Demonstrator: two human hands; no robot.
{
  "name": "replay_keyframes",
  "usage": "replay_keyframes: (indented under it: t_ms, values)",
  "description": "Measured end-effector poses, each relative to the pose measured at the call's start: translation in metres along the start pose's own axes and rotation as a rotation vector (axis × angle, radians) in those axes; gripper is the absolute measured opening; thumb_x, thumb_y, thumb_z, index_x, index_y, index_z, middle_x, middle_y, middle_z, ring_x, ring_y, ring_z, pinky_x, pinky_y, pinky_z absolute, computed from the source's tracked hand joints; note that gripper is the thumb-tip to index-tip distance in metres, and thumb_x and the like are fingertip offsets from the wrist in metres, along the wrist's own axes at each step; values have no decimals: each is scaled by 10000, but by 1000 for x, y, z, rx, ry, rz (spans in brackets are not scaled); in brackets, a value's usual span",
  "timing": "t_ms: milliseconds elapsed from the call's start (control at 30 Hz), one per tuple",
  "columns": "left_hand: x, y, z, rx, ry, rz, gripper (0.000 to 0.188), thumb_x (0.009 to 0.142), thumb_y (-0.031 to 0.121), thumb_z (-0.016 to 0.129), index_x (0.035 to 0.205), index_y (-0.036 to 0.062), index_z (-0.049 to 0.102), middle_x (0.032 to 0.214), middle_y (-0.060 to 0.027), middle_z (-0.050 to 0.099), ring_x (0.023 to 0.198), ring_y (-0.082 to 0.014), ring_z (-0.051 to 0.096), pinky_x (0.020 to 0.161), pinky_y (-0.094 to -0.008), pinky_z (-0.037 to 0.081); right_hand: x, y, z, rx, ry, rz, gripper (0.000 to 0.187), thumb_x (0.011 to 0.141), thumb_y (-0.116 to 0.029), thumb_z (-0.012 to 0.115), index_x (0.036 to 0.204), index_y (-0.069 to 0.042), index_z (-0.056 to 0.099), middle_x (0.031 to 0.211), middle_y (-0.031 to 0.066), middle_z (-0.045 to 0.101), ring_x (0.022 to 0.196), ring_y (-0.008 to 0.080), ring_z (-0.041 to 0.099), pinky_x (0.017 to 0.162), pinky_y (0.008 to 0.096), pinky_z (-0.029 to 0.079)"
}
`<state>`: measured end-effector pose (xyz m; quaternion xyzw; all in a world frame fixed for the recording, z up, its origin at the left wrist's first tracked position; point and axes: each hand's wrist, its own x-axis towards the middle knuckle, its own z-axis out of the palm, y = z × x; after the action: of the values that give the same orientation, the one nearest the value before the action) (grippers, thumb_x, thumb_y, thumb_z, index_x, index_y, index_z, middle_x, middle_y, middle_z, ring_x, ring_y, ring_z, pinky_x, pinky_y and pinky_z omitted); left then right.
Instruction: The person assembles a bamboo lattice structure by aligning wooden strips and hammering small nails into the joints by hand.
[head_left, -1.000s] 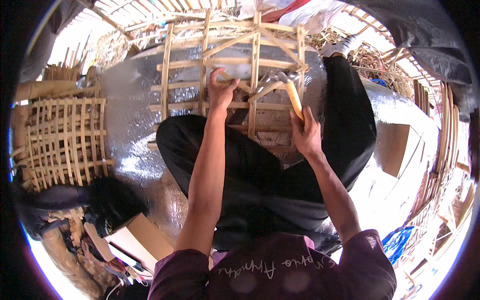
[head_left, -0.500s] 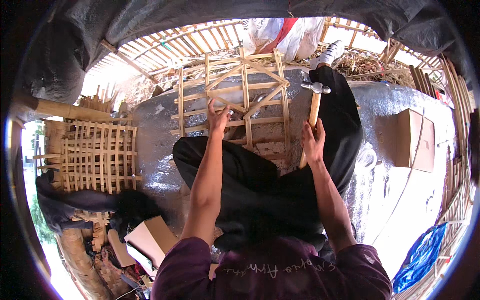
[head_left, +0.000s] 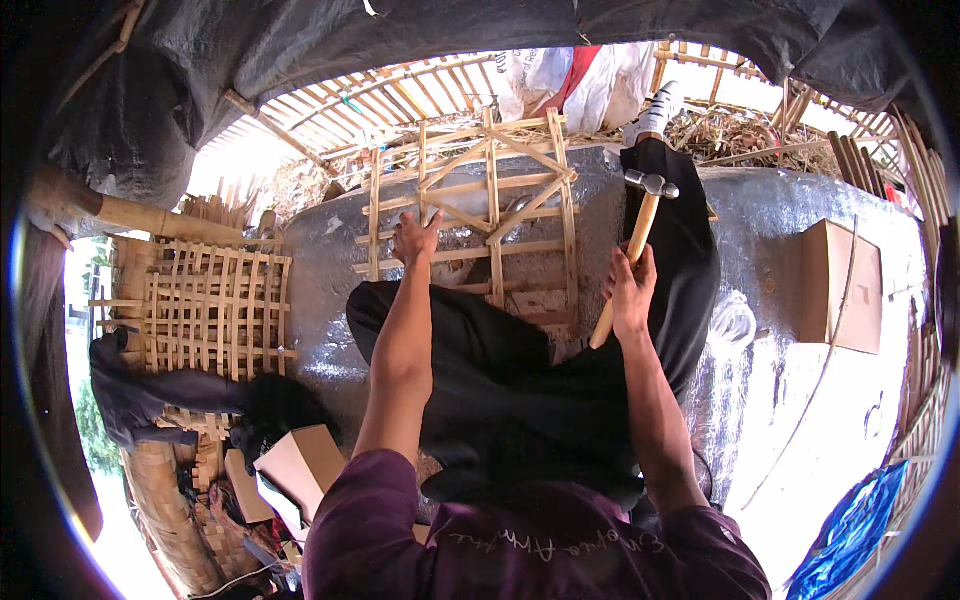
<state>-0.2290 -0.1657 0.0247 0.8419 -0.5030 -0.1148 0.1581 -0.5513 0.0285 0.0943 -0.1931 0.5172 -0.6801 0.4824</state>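
The frame [head_left: 494, 190] is a lattice of pale, narrow wooden or bamboo slats. Long uprights cross several level slats, and slanting pieces meet to form a rough diamond across the middle and right. Its near end is partly hidden. It lies over a silvery sheet [head_left: 322, 255]. The hammer [head_left: 643, 225], just right of the frame, has a shiny metal head and a pale wooden handle, tilted, head uppermost and leaning right.

Well below the right fingers [head_left: 610, 268] sits a dark purple T-shirt [head_left: 520, 515], pale cursive lettering [head_left: 567, 547] across its chest, its short sleeves [head_left: 385, 482] wide. Nearer those fingers are loose black trousers [head_left: 500, 385]; beyond them, white footwear [head_left: 655, 112] bears dark stripes.
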Motion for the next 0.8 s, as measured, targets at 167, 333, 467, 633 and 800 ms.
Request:
replay_keyframes:
  t_ms: [167,333,467,633,800]
  values:
    - [18,19,4,-8,-136,-100,919,639,674,746,1322,123,472,1313,-194,500,1261,-399,440,1014,-611,331,3,-2,-5,13,9,32,155,950,-157,578,934,-118,429,667,-50,404,495,32,372,417,205,339]
    - [42,-8,16,-42,-166,-124,846,643,704,726,1231,117,566,1320,-201,481,1236,-417,447,981,-606,378,1,-5,6,-26,14,42,146,955,-155,571,942,-111,433,679,-48,408,522,32,380,432,205,347]
    - [38,-12,30,-148,-140,-99,804,684,734,665,1166,92,616,1280,-204,505,1191,-423,472,976,-575,395,4,-5,4,-55,9,66,130,956,-157,571,953,-120,447,669,-53,398,519,29,368,436,202,341]
    - [42,-22,30,-106,-102,-27,779,693,761,624,1123,112,653,1227,-180,535,1162,-399,501,960,-561,413,6,6,7,-88,-18,100,137,952,-165,576,953,-115,448,680,-47,412,518,36,387,444,206,359]
    - [39,-18,31,-151,-109,-87,799,657,775,638,1126,128,659,1226,-176,539,1168,-384,504,949,-561,425,8,9,7,-123,-4,124,142,945,-156,585,956,-117,448,674,-50,412,510,36,391,440,205,362]
